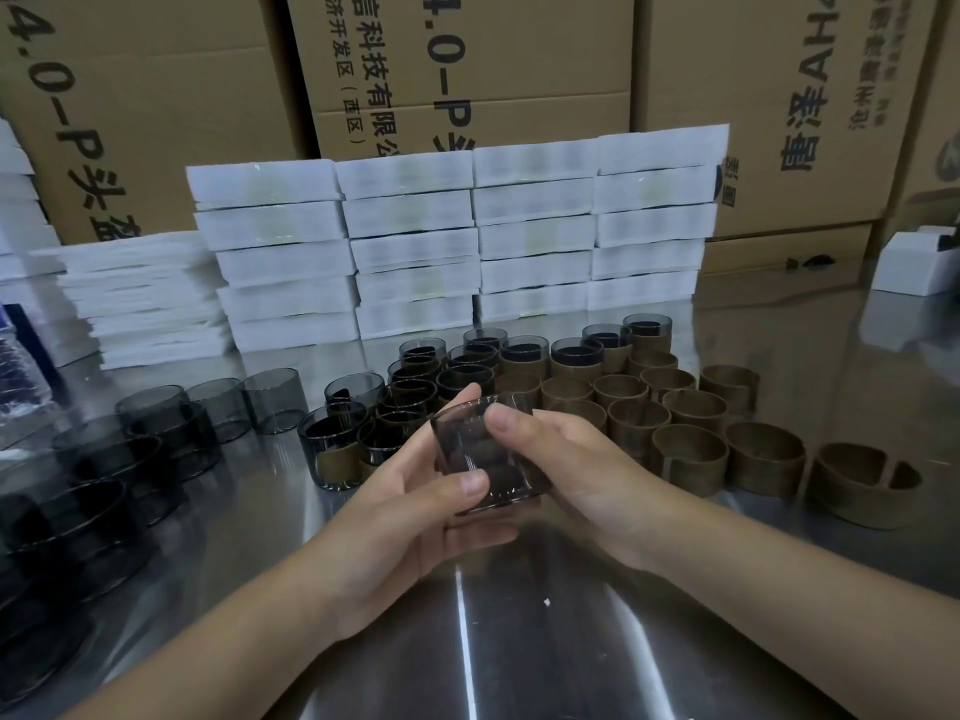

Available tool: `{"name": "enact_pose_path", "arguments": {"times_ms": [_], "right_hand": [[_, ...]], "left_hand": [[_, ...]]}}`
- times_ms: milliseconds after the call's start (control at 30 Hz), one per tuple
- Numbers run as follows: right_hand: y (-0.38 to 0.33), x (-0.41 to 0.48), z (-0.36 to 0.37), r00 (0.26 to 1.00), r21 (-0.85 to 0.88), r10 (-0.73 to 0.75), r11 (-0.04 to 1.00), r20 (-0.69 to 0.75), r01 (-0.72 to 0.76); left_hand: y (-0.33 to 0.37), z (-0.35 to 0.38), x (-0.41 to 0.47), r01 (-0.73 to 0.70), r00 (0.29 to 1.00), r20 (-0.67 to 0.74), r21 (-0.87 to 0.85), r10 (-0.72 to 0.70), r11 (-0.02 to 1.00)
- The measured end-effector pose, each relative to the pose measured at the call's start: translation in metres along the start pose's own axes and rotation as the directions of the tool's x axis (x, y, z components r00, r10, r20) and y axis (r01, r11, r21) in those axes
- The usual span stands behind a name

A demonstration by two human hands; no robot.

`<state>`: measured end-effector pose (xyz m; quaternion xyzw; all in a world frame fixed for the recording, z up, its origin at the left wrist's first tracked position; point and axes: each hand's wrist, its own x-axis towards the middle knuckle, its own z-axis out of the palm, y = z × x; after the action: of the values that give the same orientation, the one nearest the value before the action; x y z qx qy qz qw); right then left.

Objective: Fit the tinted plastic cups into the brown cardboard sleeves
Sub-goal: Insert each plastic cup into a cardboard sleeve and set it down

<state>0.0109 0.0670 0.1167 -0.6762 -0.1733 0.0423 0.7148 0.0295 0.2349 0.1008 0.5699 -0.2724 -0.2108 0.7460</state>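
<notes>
Both hands hold one tinted plastic cup (470,446) above the steel table, tilted with its rim to the upper left. My left hand (415,491) cups it from below, thumb on its near side. My right hand (561,459) grips it from the right, thumb on the rim. Empty brown cardboard sleeves (691,449) stand in rows to the right. Cups seated in sleeves (415,402) cluster just behind the hands. Bare tinted cups (156,423) stand and stack at the left.
White foam trays (447,241) are stacked in a wall behind the cups, with large cardboard cartons (467,59) further back. A plastic water bottle (21,381) sits at the far left. A small white box (919,262) is at the far right.
</notes>
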Motion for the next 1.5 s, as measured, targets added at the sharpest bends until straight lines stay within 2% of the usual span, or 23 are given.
{"name": "enact_pose_path", "arguments": {"times_ms": [133, 267, 433, 500, 700, 833, 967, 1167, 1500], "right_hand": [[0.002, 0.000, 0.000, 1.000, -0.050, -0.016, 0.999, -0.025, 0.015], [0.003, 0.001, -0.001, 0.992, -0.101, -0.050, 0.994, -0.120, 0.038], [0.009, 0.003, 0.000, 0.952, -0.339, -0.147, 0.939, -0.268, 0.050], [0.011, 0.004, 0.000, 0.940, -0.369, -0.166, 0.928, -0.298, 0.047], [0.014, 0.006, -0.002, 0.937, -0.328, -0.160, 0.943, -0.309, 0.053], [0.012, 0.006, -0.004, 0.951, -0.257, -0.156, 0.963, -0.266, 0.086], [0.010, 0.005, -0.006, 0.963, -0.182, -0.098, 0.982, -0.252, 0.053], [0.008, 0.006, -0.007, 0.979, -0.130, -0.016, 0.991, -0.202, -0.011], [0.003, 0.005, -0.008, 0.991, -0.072, 0.050, 0.996, -0.125, -0.059]], "left_hand": [[0.000, 0.004, 0.000, -0.020, 0.999, -0.048, 0.027, 0.021, 0.999], [-0.004, 0.002, 0.003, -0.046, 0.995, -0.088, 0.072, 0.052, 0.996], [-0.008, -0.001, 0.003, -0.054, 0.991, -0.107, 0.200, 0.077, 0.978], [-0.008, -0.001, 0.004, -0.076, 0.988, -0.115, 0.245, 0.107, 0.966], [-0.009, -0.001, 0.005, -0.128, 0.975, -0.139, 0.284, 0.173, 0.950], [-0.008, -0.003, 0.006, -0.107, 0.979, -0.137, 0.289, 0.152, 0.951], [-0.009, -0.003, 0.006, -0.085, 0.980, -0.149, 0.296, 0.134, 0.951], [-0.008, -0.003, 0.004, -0.036, 0.992, -0.107, 0.224, 0.062, 0.974], [-0.004, -0.001, 0.002, -0.033, 0.998, -0.053, 0.110, 0.039, 0.993]]}}
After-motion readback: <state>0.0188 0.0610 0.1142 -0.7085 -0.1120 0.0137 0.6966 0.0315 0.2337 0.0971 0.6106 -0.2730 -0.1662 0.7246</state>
